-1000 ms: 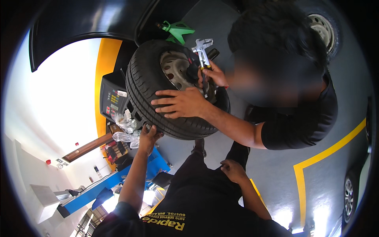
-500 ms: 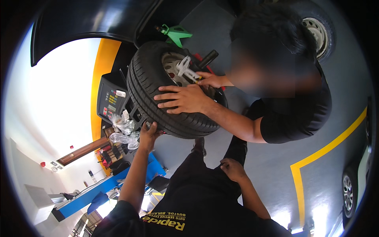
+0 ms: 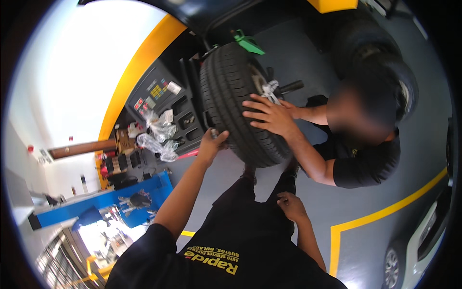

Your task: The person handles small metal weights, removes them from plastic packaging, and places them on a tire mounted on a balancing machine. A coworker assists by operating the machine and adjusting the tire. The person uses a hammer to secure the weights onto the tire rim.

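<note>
A black car tyre on a pale steel wheel is mounted upright on a wheel balancing machine. My left hand is beside its tread, at the machine's edge, thumb and fingers closing round a small greyish thing too unclear to name. Down by my right thigh hangs my right hand, empty, its fingers loosely bent and apart. A co-worker's hand lies spread on the tread from the right. Their other hand, partly hidden, is at a pale grey caliper-like tool by the rim.
Clear plastic bags lie on the machine's tray. Behind the tyre stands a green jack stand. More tyres are behind the crouching co-worker. A blue workbench is at left, a parked car at lower right.
The view has swung, so the tyre and machine sit further right. The co-worker's head has moved back, away from the wheel. My left hand stays beside the tyre, my right by my thigh.
</note>
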`<state>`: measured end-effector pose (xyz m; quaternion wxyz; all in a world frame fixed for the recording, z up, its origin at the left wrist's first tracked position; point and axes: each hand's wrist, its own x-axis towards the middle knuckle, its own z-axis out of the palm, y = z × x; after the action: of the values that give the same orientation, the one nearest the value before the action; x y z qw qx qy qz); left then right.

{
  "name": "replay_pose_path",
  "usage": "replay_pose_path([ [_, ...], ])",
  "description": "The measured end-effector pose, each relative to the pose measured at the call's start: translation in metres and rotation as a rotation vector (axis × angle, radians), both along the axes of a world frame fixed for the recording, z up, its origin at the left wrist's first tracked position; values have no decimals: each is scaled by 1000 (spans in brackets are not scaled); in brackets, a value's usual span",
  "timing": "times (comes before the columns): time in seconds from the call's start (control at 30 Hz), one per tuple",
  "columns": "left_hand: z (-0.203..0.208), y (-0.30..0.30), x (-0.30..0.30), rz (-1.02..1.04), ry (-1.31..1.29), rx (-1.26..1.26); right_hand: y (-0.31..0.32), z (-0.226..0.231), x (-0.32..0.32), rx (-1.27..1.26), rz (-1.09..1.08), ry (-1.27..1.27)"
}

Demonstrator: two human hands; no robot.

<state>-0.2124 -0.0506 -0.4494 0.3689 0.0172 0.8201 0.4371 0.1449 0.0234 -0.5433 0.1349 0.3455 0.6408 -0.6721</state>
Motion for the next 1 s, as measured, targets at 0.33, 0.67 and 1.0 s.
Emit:
replay_pose_path([
  [0.33,-25,-34,-4,104,-354,266,19,42,-39,221,87,-30],
  [0.67,-70,-140,-7,-37,-603,337,-18,89,-111,370,188,-8],
  [1.0,-89,-165,-70,-182,-503,481,-1,165,-211,709,83,108],
])
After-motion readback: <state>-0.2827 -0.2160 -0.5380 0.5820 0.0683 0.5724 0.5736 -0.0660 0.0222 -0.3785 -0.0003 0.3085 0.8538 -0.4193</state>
